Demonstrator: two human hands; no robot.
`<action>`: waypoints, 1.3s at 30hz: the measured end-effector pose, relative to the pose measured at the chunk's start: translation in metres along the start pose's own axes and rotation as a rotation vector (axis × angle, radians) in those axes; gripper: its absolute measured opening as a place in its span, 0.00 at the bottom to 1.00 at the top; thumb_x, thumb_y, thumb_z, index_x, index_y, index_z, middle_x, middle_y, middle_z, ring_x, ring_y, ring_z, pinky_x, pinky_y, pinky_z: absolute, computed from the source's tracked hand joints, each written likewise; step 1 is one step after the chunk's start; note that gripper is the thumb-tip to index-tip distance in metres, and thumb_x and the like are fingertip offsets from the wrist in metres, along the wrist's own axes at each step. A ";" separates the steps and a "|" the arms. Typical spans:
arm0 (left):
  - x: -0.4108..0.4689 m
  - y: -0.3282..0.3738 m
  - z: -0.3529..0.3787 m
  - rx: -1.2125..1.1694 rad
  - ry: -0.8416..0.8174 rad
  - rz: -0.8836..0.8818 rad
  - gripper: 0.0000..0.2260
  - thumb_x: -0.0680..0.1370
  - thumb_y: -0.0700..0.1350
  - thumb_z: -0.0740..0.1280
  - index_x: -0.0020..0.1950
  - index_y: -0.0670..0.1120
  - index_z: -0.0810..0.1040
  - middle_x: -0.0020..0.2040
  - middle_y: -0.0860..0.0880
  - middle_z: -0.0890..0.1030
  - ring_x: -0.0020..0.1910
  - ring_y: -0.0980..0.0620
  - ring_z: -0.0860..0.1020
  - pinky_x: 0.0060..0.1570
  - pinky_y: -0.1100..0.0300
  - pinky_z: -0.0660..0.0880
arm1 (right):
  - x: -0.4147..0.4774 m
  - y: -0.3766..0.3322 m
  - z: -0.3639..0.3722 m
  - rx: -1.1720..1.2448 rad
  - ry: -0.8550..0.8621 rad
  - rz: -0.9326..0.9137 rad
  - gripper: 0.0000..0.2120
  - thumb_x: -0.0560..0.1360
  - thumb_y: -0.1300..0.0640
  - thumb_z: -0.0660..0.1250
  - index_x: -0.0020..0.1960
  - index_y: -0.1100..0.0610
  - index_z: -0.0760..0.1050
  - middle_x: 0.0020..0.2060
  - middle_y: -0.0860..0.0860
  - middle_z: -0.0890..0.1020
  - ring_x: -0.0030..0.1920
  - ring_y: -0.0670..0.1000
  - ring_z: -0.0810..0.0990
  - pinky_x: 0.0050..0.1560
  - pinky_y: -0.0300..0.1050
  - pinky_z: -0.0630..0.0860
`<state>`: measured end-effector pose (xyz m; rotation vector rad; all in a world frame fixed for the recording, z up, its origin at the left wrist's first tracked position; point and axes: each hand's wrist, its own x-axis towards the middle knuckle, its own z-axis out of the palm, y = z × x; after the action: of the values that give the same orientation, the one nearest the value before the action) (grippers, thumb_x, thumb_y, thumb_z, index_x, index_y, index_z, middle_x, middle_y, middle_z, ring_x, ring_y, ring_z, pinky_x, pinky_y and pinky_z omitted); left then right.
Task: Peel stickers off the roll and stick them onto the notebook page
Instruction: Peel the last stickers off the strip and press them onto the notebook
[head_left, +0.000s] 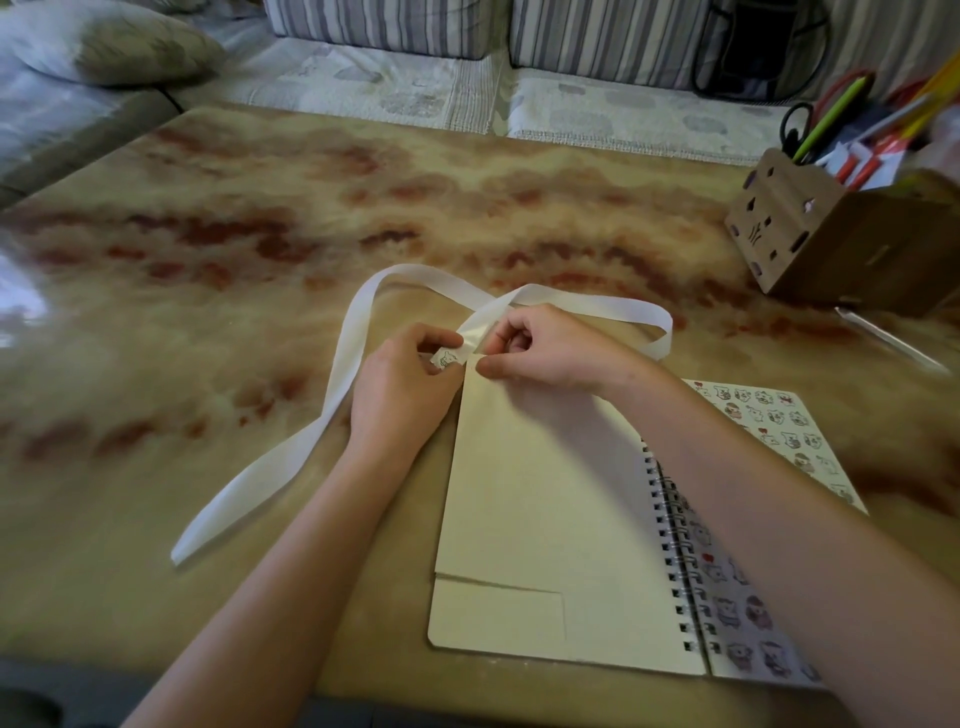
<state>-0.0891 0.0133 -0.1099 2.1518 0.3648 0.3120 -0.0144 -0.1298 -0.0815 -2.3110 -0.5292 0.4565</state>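
Sticker strip (345, 364): long white backing, looping toward twelve o'clock. My left hand (400, 387) and right hand (543, 348) are both pinching it, a cartoon sticker (445, 358) showing, at the spiral notebook's (540, 499) blank cream page.

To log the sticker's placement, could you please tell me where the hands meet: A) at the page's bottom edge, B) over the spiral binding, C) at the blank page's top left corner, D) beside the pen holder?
C: the left hand pinches the sticker and the right hand the strip at the top left corner of the blank page.
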 end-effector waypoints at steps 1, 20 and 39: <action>0.000 0.000 -0.001 -0.010 0.002 -0.002 0.10 0.72 0.44 0.67 0.53 0.53 0.80 0.30 0.56 0.72 0.34 0.61 0.73 0.34 0.66 0.65 | 0.000 -0.001 -0.001 -0.004 -0.008 0.007 0.07 0.71 0.51 0.73 0.43 0.53 0.78 0.28 0.42 0.73 0.27 0.39 0.70 0.34 0.36 0.65; -0.001 0.006 -0.008 -0.187 0.001 -0.026 0.09 0.78 0.43 0.63 0.51 0.54 0.81 0.41 0.59 0.80 0.34 0.74 0.73 0.30 0.79 0.66 | 0.000 0.003 -0.001 0.043 0.025 0.009 0.13 0.69 0.48 0.75 0.45 0.56 0.81 0.28 0.43 0.75 0.26 0.38 0.70 0.31 0.33 0.65; -0.006 0.006 -0.012 -0.381 0.039 -0.031 0.10 0.76 0.41 0.67 0.54 0.53 0.81 0.45 0.62 0.82 0.41 0.67 0.78 0.38 0.79 0.68 | 0.001 0.000 0.006 -0.012 0.075 0.010 0.10 0.74 0.49 0.70 0.45 0.57 0.79 0.31 0.45 0.74 0.31 0.43 0.70 0.36 0.39 0.65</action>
<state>-0.0983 0.0165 -0.0992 1.7670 0.3312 0.3736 -0.0163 -0.1262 -0.0858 -2.3336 -0.4850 0.3706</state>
